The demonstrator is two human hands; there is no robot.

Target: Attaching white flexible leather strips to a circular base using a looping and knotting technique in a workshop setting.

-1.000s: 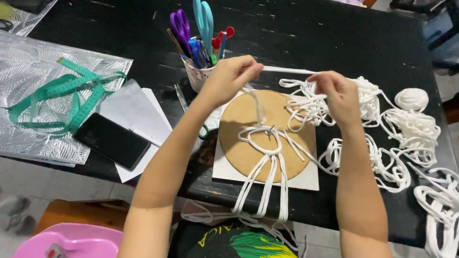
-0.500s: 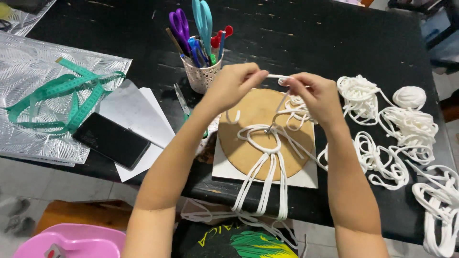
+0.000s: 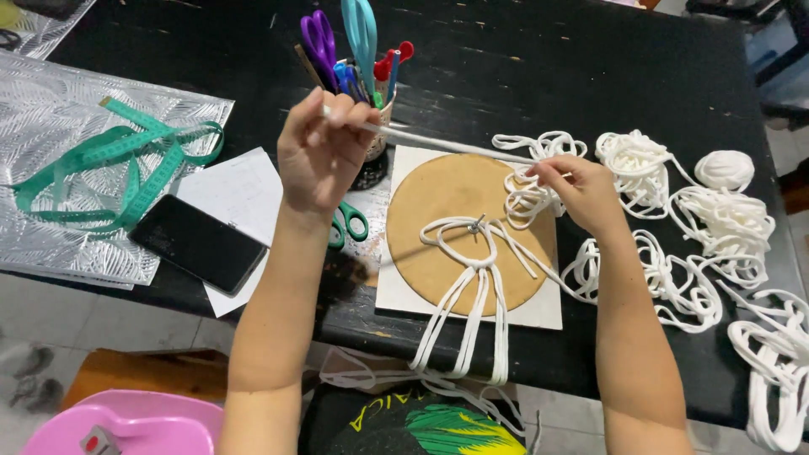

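Black table (image 3: pixel 590 59) carries silver embossed sheet (image 3: pixel 50 126), white papers (image 3: pixel 240 181), black phone (image 3: pixel 198 244), green-handled scissors (image 3: pixel 347 223) (half hidden), white square board (image 3: pixel 539 312), loose white cord piles (image 3: pixel 725 219).

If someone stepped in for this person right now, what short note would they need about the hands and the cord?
Left hand: raised, pinching one end of a white cord stretched taut.
Right hand: pinching the same cord over the round brown board, beside the loose cord piles.
Things: cord loops are pinned at the board's centre and hang over the black table edge. Cup of scissors and pens sits behind the left hand.
Done: first loops fixed on the board.
Left: the stretched cord is not yet laid on the board; loose cord remains.
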